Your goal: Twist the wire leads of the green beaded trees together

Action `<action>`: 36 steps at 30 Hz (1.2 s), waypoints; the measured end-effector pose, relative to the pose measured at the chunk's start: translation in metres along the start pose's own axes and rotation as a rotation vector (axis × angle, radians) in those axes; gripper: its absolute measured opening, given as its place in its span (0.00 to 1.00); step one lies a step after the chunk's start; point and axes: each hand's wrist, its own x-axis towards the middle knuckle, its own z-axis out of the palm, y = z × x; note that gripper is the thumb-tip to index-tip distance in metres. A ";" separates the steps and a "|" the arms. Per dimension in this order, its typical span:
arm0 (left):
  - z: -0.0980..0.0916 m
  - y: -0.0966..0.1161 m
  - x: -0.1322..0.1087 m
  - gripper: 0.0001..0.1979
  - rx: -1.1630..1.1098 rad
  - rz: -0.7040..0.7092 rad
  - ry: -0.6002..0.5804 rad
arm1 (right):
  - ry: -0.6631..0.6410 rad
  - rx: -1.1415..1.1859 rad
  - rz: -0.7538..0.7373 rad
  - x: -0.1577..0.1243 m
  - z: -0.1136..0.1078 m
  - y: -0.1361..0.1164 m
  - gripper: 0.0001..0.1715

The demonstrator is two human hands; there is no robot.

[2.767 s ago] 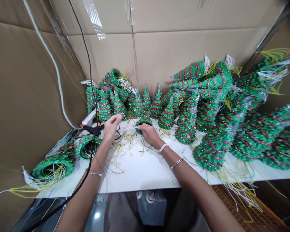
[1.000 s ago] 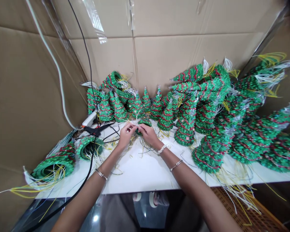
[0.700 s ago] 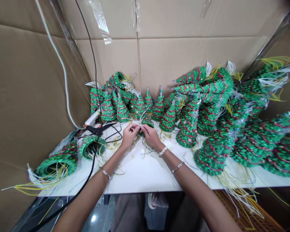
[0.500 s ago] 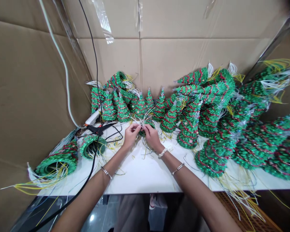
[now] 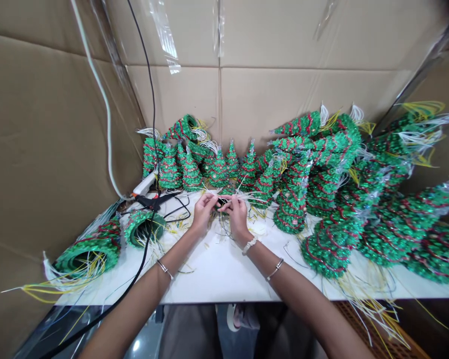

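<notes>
Both of my hands meet above the middle of the white table, at the open base of a small green tinsel Christmas tree (image 5: 228, 190) that is mostly hidden by them. My left hand (image 5: 205, 212) pinches thin white wires near its fingertips. With thumb and fingers closed, my right hand (image 5: 236, 212) grips a bunch of white wires (image 5: 252, 196) whose loose ends fan out to the right. Dark wires hang below the fingers. Just behind the hands stand several small trees (image 5: 218, 167) with red garland.
Larger trees (image 5: 329, 244) crowd the right side, some lying with wires trailing. Two hollow-based trees (image 5: 144, 227) lie at left beside a glue gun (image 5: 155, 200) and a white power strip (image 5: 145, 183). A black cable (image 5: 144, 254) crosses in front. Wire scraps litter the white table (image 5: 217, 279). Cardboard walls (image 5: 265, 94) enclose it.
The white wires, fanned upward before, now spread sideways to the right in my right hand. My hands have parted slightly, and the view has tilted a little.
</notes>
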 end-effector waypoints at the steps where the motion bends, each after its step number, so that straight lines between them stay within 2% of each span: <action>1: 0.001 0.001 0.000 0.15 0.014 0.013 -0.020 | 0.015 0.043 0.018 0.000 0.001 -0.001 0.19; 4: 0.002 0.005 0.002 0.14 0.049 0.065 -0.063 | 0.059 0.144 0.050 0.000 0.002 -0.004 0.18; 7: 0.003 0.010 0.011 0.14 0.079 0.116 -0.099 | 0.069 0.142 0.038 0.000 0.001 -0.005 0.18; 12: 0.001 0.018 0.029 0.15 0.234 0.156 -0.168 | -0.095 -0.189 -0.011 0.006 -0.007 -0.011 0.15; 16: -0.002 0.018 0.030 0.15 0.295 0.167 -0.131 | -0.219 -0.473 -0.102 0.009 -0.014 -0.019 0.14; 19: -0.002 0.016 0.025 0.16 0.313 0.159 -0.107 | -0.232 -0.550 -0.176 0.009 -0.016 -0.020 0.16; 28: 0.006 0.010 0.012 0.18 0.150 0.091 -0.002 | -0.172 -0.495 -0.139 0.006 -0.015 -0.015 0.16; 36: 0.007 0.007 0.012 0.17 -0.009 0.015 0.055 | -0.105 -0.324 -0.043 0.008 -0.013 -0.012 0.15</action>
